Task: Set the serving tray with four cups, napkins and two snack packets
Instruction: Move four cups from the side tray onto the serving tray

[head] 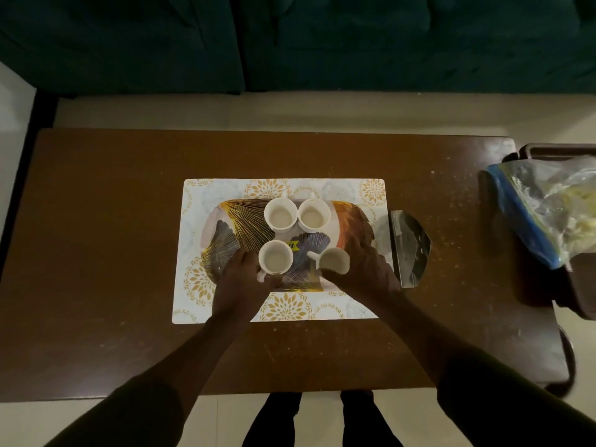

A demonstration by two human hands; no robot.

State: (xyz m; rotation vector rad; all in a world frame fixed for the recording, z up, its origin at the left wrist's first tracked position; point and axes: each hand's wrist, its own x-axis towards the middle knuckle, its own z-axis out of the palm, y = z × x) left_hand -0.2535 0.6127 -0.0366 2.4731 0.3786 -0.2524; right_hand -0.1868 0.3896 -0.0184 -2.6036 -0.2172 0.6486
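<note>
sofa [322,43]: dark green, behind table [96,221] | table: brown wood | floor [290,111]: pale | light: dim

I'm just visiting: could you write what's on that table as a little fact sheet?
Base: leaf-patterned tray on a floral placemat on the brown table
Back row: far-left cup and far-right cup, white, upright on tray
Left side: left hand grips near-left cup at its handle, upright
Right side: right hand holds near-right cup, tilted
Right of tray: shiny metal holder on the table
Far right: zip bag on a dark stand
Napkins, packets on tray: none visible
</note>
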